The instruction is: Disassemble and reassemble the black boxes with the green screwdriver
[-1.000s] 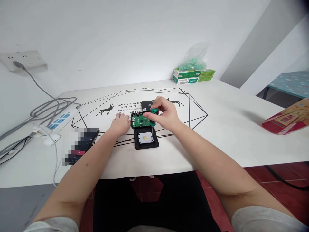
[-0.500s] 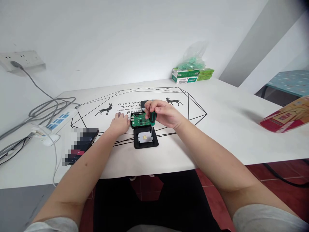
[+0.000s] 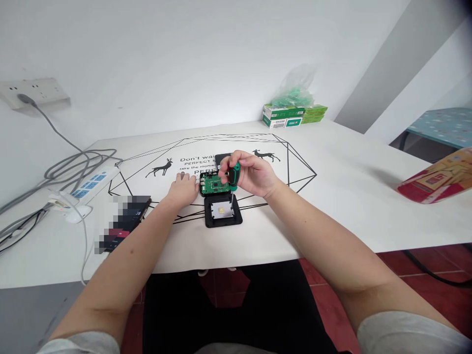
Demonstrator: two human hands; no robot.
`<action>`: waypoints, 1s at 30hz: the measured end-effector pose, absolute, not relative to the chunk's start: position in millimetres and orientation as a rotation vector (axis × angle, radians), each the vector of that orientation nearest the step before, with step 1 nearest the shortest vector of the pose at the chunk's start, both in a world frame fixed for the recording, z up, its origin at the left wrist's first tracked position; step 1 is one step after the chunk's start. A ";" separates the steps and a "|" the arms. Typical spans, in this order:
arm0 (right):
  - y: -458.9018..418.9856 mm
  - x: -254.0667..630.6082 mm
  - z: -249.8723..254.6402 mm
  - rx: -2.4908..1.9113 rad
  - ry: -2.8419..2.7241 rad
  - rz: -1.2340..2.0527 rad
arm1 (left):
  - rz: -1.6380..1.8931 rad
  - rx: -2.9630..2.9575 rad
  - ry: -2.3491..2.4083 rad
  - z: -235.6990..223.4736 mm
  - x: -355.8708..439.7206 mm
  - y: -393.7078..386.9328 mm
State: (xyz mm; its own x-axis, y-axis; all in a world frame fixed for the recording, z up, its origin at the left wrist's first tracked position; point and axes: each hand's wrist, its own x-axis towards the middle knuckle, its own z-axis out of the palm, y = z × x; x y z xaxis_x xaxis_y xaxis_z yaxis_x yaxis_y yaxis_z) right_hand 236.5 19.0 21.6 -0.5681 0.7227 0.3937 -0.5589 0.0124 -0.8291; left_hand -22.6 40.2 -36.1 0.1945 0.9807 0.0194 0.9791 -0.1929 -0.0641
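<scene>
1. A green-and-black screwdriver (image 3: 234, 177) is held near upright in the curled fingers of the right hand (image 3: 256, 176), its shaft pointed down at the right side of a black case part (image 3: 223, 223).
2. The left hand (image 3: 183, 190) is laid palm-down, left of a green circuit board (image 3: 211, 186); whether anything is gripped cannot be told.
3. Screw work is apparently under way; a straight shaft and a steadied case part seem called for.

Light grey short sleeves (image 3: 396, 328), grey shirt front (image 3: 229, 349), black trousers (image 3: 177, 314). Left hand (image 3: 183, 190), right hand (image 3: 256, 176) bare; dark mark (image 3: 183, 174) on a left finger, too small to identify.
</scene>
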 end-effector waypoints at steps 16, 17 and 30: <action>14.1 237.3 24.6 -0.218 -1.326 1.756 | 0.035 -2.373 -1.956 -34.7 -22.5 39.3; 14.8 236.4 23.7 -0.216 -1.329 1.745 | 0.044 -2.370 -1.957 -34.4 -22.2 39.0; 17.5 236.7 22.6 -0.308 -1.316 1.677 | 0.032 -2.385 -1.935 -37.9 -25.3 42.0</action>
State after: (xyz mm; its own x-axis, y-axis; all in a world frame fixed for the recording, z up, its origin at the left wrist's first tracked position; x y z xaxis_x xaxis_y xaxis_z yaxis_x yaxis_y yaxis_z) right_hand 236.7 17.5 22.6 -0.5187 0.7856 0.3374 -0.5148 0.0282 -0.8569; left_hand -25.3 42.0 -37.9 0.2066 0.9780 0.0277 0.9765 -0.2044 -0.0677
